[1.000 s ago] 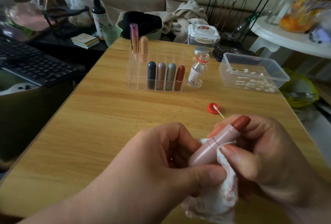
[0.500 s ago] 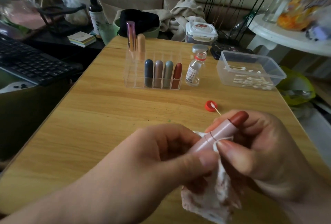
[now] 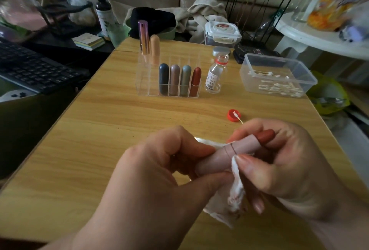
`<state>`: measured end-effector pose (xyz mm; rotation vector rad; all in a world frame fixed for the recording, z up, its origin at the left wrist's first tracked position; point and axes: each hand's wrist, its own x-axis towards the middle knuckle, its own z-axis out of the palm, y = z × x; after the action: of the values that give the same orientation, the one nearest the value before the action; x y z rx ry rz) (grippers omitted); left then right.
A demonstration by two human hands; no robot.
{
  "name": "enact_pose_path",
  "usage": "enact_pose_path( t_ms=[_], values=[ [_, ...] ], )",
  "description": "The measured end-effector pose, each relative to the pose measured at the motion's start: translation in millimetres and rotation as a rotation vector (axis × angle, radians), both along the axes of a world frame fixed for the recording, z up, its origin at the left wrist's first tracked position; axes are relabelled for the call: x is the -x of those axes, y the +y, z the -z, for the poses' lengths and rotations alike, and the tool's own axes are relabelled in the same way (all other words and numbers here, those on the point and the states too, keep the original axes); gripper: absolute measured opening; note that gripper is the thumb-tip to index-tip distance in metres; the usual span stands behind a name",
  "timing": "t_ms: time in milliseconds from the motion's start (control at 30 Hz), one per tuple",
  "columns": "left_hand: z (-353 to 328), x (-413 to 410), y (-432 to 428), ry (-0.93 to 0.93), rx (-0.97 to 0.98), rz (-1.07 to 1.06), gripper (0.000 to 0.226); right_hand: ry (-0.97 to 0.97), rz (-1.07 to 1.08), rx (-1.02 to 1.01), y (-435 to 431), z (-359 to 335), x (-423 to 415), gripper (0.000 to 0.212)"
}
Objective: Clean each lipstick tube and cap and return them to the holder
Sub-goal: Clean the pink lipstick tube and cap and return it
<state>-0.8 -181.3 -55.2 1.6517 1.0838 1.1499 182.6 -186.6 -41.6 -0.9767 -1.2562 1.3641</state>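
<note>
Lower centre, left hand (image 3: 159, 170) fingers clamped on pink lipstick tube (image 3: 229, 151), right hand (image 3: 279, 162) pinching stained wipe (image 3: 235, 189) vs tube, holder (image 3: 169, 78) w/ lipsticks upper centre.

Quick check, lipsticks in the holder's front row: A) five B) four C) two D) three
B: four lipsticks stand side by side in the front row of the clear holder.
</note>
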Motion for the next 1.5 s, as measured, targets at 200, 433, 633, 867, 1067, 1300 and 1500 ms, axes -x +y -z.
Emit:
enact_pose_path(
  t_ms=[200,433,633,867,1067,1300,1500],
  values=[
    [-13.4,7.8,6.1,-0.011,0.346,0.338,0.027,-0.055,0.019,-0.054,-1.3,1.5,0.8,0.006],
    [-14.4,6.4,5.0,0.164,0.212,0.161,0.024,0.041,-0.025,0.045,-2.0,3.7,2.4,0.007],
    [-21.5,8.1,5.1,-0.014,0.282,0.179,0.024,0.325,-0.112,0.139,1.4,4.1,-3.7,0.023],
    [-20.8,10.8,8.0,-0.094,0.37,0.234,0.027,0.551,-0.114,0.221,1.3,15.1,1.4,0.045],
    [-16.9,14.1,10.3,-0.126,0.39,0.288,0.026,0.256,-0.036,0.057,0.6,12.0,0.6,0.019],
    [-15.4,13.7,12.7,-0.121,0.429,0.335,0.023,0.137,0.037,0.027,-3.6,15.4,1.5,0.014],
    [-6.5,10.8,20.8,-0.458,0.753,0.696,0.029,0.384,-0.128,0.064,-4.2,15.6,2.6,0.015]
  ],
)
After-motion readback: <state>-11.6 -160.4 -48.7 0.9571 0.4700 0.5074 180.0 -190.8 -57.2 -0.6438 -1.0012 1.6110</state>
